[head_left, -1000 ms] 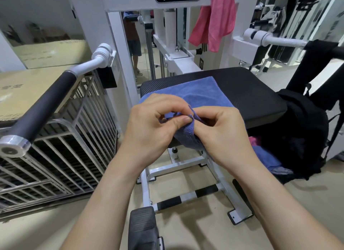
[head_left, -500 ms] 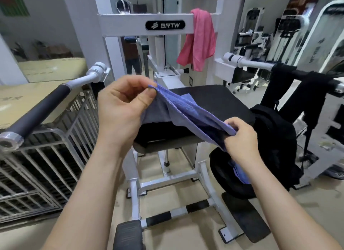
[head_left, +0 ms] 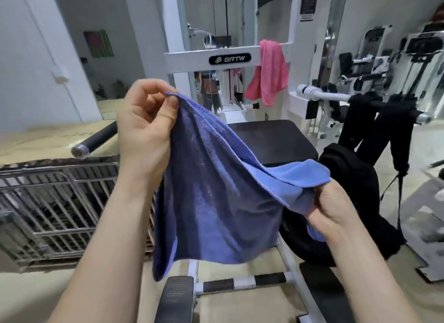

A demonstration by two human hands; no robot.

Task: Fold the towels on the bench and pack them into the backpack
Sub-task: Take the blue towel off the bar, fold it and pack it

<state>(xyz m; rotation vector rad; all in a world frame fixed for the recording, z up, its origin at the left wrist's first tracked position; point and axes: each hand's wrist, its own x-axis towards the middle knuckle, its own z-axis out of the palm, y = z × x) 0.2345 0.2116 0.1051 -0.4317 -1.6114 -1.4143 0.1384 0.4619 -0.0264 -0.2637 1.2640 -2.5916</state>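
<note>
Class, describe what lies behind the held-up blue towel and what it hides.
Behind the blue towel, the black bench pad shows above its top edge, with the black backpack to the right. The pad's front part and much of the frame under it are covered.

Blue towel (head_left: 216,202) — unfolded, hanging above bench (head_left: 271,140)

a white machine frame (head_left: 187,63) carries a black oval label (head_left: 230,59) reading brtw. at the left stands a metal wire cage (head_left: 60,209), with a black-gripped bar (head_left: 98,140) above it. a green and pink poster (head_left: 98,44) hangs on the far wall. more gym machines (head_left: 384,58) stand at the right.
</note>
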